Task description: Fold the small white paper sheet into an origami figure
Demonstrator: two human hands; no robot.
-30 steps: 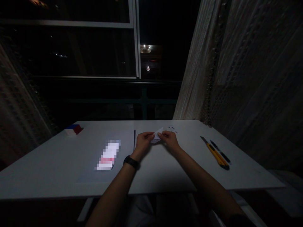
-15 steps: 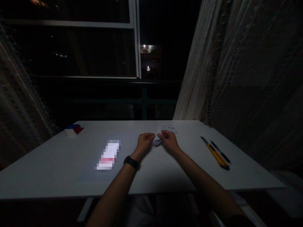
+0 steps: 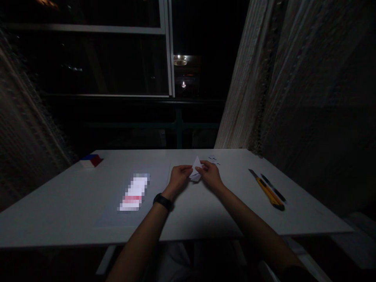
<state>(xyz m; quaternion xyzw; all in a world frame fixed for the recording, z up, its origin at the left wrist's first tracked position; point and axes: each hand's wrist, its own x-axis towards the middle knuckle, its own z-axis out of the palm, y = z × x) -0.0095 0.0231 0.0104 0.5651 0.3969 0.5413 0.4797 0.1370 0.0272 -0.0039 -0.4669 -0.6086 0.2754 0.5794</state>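
A small piece of folded white paper (image 3: 196, 164) with a pointed top is held between my two hands, over the middle of the white table (image 3: 223, 223). My left hand (image 3: 179, 177), a dark watch on its wrist, pinches the paper's left edge between thumb and fingers. From the other side my right hand (image 3: 211, 174) grips it, the thumb lying across the front. The lower part of the paper hangs below the thumbs. Just beyond my right hand lie small paper scraps (image 3: 214, 159) with dark marks.
On the right lie a yellow utility knife (image 3: 268, 192), its blade out, and a dark pen (image 3: 272, 187). A lit phone (image 3: 135, 192) rests on a pale sheet (image 3: 110, 219) at left. A red, white and blue cube (image 3: 90, 161) sits at the far left. Curtains (image 3: 237, 86) flank a dark window.
The folded paper has turned slightly between my fingers, and more of its front and lower part shows. Both hands stay in nearly the same place, still gripping it.
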